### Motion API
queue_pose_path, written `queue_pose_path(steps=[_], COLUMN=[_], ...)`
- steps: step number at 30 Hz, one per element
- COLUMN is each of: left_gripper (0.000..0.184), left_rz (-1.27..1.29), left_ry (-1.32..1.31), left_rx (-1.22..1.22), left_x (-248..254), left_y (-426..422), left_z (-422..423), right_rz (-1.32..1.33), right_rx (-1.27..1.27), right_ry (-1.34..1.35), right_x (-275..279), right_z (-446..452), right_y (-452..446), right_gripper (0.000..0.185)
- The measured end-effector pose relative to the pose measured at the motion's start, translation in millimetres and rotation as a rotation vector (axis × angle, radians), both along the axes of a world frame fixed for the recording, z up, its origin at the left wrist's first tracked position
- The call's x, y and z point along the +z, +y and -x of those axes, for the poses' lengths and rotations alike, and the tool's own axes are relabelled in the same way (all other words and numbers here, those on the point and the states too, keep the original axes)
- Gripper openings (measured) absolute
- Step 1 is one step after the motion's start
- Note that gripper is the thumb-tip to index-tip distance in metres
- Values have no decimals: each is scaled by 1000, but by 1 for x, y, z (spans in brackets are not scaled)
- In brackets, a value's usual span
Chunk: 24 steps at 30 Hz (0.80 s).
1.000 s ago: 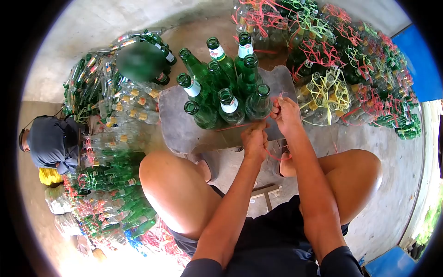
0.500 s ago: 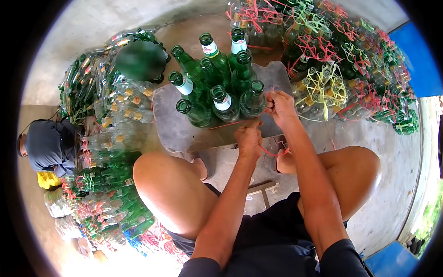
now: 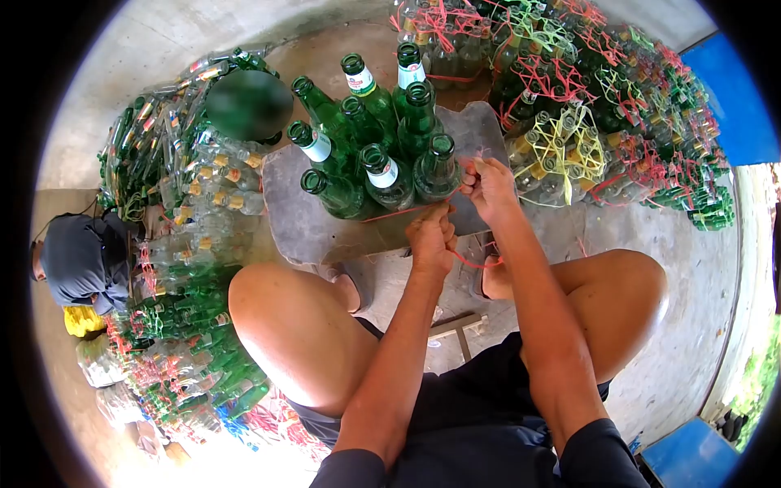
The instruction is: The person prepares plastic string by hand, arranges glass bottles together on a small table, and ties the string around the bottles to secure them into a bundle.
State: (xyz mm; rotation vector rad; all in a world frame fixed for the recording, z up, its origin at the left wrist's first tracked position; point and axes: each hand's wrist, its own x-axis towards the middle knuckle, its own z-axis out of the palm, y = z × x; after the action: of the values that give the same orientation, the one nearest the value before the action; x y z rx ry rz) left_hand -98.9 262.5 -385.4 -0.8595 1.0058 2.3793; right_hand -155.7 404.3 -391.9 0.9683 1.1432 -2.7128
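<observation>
Several green glass bottles (image 3: 392,189) stand upright in a tight cluster on a grey slab (image 3: 305,237) in front of me. Some have white labels on their necks. Low around the near side of the cluster runs a thin red plastic string (image 3: 399,215). My left hand (image 3: 431,238) is closed on this string just in front of the bottles, with a loose end hanging below it. My right hand (image 3: 490,189) pinches the string beside the nearest right bottle. Both hands are close together, and the string's far side is hidden behind the glass.
Bundles of bottles tied with red, green and yellow string (image 3: 561,150) stack up at the right. More loose bottles (image 3: 215,199) pile along the left wall. A person in dark clothing (image 3: 85,256) sits at the far left. A small wooden frame (image 3: 460,327) lies between my feet.
The bottles and both hands appear slightly farther left and up as the view shifts. Each hand keeps its hold on the red string in nearly the same place.
</observation>
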Motion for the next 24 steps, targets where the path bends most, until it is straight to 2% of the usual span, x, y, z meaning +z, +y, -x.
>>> queue_pose_path(steps=[12, 19, 22, 24], left_gripper=[15, 13, 22, 23], left_rz=[-185, -440, -562, -541], left_ry=[-56, -108, -105, -76], left_rx=[17, -13, -78, -132], left_x=[-8, -24, -29, -26], left_y=[8, 6, 2, -1], left_z=[-7, -3, 0, 2], right_rz=[-25, -3, 8, 5], right_rx=[-56, -57, -29, -35], right_ry=[-5, -17, -40, -49], right_x=[2, -5, -8, -9], right_z=[-32, -40, -42, -42], right_y=[-1, -1, 0, -1], right_gripper=[12, 12, 12, 12])
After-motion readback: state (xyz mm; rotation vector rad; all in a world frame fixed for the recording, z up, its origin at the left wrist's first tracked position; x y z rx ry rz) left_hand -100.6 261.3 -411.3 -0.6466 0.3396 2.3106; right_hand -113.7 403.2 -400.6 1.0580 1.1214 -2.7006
